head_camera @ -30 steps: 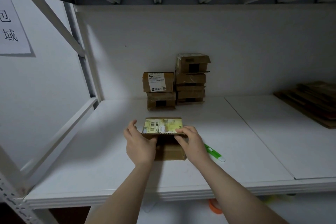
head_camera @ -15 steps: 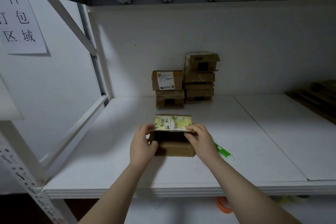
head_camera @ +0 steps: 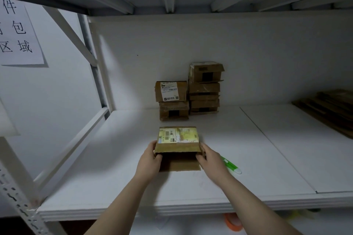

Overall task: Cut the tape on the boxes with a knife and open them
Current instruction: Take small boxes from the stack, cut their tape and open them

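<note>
A small cardboard box (head_camera: 178,162) lies on the white shelf (head_camera: 191,183), its near end open. Its top flap with a yellowish shipping label (head_camera: 177,135) is lifted. My left hand (head_camera: 150,160) grips the box's left side, thumb at the open end. My right hand (head_camera: 210,158) grips the right side the same way. A green and white knife (head_camera: 231,166) lies on the shelf just right of my right hand, untouched.
Two stacks of small taped boxes (head_camera: 172,99) (head_camera: 205,87) stand against the back wall. Flattened cardboard (head_camera: 328,108) is piled at the far right. A slanted shelf brace (head_camera: 72,150) runs on the left. An orange tape roll (head_camera: 233,221) sits below the shelf.
My hands slid from the lifted flap's front edge down to the box's two sides. The flap has risen further, exposing the open end. The camera shifted left and down.
</note>
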